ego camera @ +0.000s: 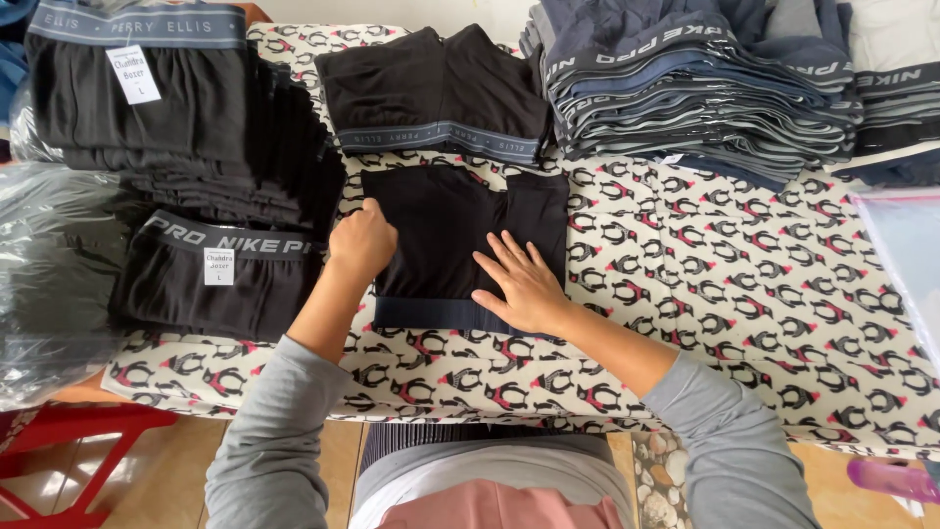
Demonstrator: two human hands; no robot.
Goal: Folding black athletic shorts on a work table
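Observation:
A pair of black boxer briefs (441,220) with a dark blue waistband lies folded in the middle of the table, waistband toward me. My left hand (361,242) pinches its left edge with curled fingers. My right hand (522,285) lies flat with fingers spread on its lower right part, pressing it down near the waistband.
The table wears a cream cloth (705,274) printed with penguins. Tall black stacks (166,98) and a tagged black pair (215,279) stand left, another black pair (441,93) behind, grey and navy stacks (685,83) at back right. Clear plastic bags (49,284) lie far left, another plastic bag (906,255) right.

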